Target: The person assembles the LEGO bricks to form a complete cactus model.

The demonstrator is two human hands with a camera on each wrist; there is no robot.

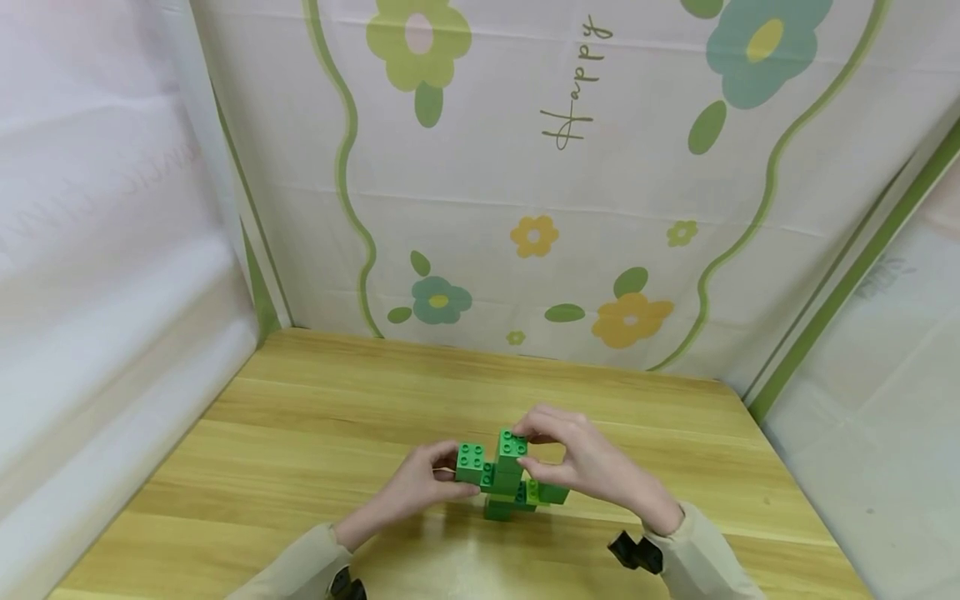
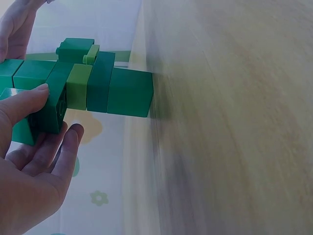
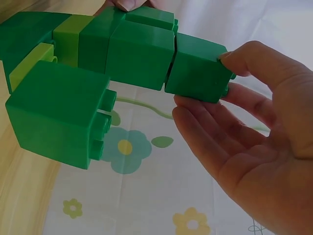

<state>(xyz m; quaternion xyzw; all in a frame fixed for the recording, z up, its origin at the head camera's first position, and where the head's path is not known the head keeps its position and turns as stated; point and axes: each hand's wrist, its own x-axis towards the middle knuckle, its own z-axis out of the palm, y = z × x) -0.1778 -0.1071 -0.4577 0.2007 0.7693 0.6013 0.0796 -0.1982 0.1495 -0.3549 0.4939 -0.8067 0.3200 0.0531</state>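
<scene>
A build of green toy building bricks (image 1: 507, 481) stands upright at the front middle of the table, with thin lime-green bricks (image 2: 77, 87) among the darker ones. My left hand (image 1: 422, 482) grips its left side, thumb and fingers around the left-hand brick (image 1: 470, 463). Between thumb and fingers, my right hand (image 1: 581, 454) pinches the top brick (image 3: 198, 68). A narrow dark gap shows between that brick and the one beneath in the right wrist view. Another green brick (image 3: 58, 115) juts out on the right side, its studs facing up. Whether the bottom brick (image 2: 129, 92) touches the table cannot be told.
The wood-grain table (image 1: 337, 417) extends around the build. Behind it hangs a white cloth (image 1: 465, 183) printed with flowers, and white cloth walls (image 1: 112, 292) stand at left and right. Small black devices (image 1: 635, 552) sit at the wrists by the sleeves.
</scene>
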